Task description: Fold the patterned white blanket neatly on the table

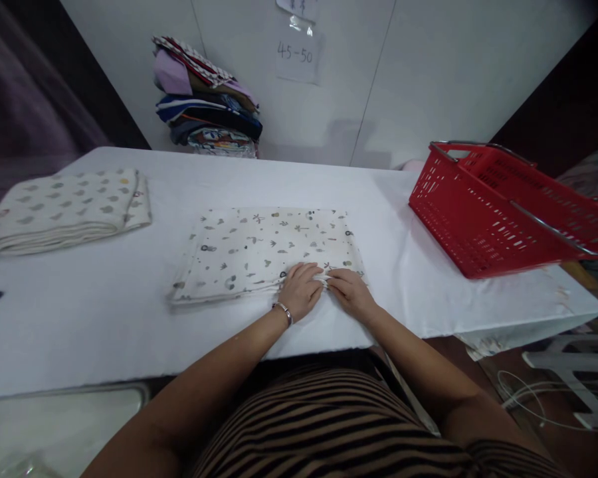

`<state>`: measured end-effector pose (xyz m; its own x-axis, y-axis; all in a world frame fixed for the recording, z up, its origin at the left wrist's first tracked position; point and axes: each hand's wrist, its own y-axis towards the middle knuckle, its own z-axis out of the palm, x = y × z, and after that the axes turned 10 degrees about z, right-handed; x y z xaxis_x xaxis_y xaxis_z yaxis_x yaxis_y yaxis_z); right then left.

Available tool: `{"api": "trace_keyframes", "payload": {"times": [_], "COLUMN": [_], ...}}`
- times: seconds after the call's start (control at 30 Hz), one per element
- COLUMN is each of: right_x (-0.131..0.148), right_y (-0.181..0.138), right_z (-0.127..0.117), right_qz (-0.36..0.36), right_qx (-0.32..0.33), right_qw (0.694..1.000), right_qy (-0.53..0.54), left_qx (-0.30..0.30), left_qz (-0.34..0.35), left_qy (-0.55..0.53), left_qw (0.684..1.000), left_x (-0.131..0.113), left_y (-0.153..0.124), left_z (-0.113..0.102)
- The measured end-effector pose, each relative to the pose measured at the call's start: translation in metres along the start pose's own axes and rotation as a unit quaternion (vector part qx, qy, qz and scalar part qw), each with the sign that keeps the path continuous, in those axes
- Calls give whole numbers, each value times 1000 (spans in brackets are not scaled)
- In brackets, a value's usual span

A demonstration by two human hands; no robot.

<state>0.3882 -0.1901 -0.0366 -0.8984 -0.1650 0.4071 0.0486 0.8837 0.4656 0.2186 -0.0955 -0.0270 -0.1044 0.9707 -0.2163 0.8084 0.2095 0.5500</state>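
Note:
A folded white printed cloth (259, 245) lies flat in front of me, its layers showing along the near edge. My left hand (300, 290) has its fingers curled over that near edge, right of the middle. Close beside it, my right hand (349, 292) pinches the same edge near the cloth's right corner. A bit of bunched white layer shows between the two hands. The thumbs and the undersides of the fingers are partly hidden.
A white-covered table (104, 318) bears everything. Another folded patterned cloth (70, 206) lies at the left. On the right stands a red plastic basket (483, 219) with metal handles. Stacked folded fabrics (209, 106) stand by the back wall, below and left of a paper sign (296, 56).

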Motion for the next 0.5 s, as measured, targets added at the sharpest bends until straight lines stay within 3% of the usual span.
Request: {"api": "trace_keyframes", "payload": {"times": [0.5], "right_x": [1], "right_y": [0], "right_z": [1], "right_qz": [4], "right_qx": [-27], "right_qw": [1000], "right_qy": [-4], "left_qx": [-2], "left_qz": [-8], "left_qy": [19], "left_qw": [1000], "left_x": [1], "left_y": [-1], "left_z": [2]}}
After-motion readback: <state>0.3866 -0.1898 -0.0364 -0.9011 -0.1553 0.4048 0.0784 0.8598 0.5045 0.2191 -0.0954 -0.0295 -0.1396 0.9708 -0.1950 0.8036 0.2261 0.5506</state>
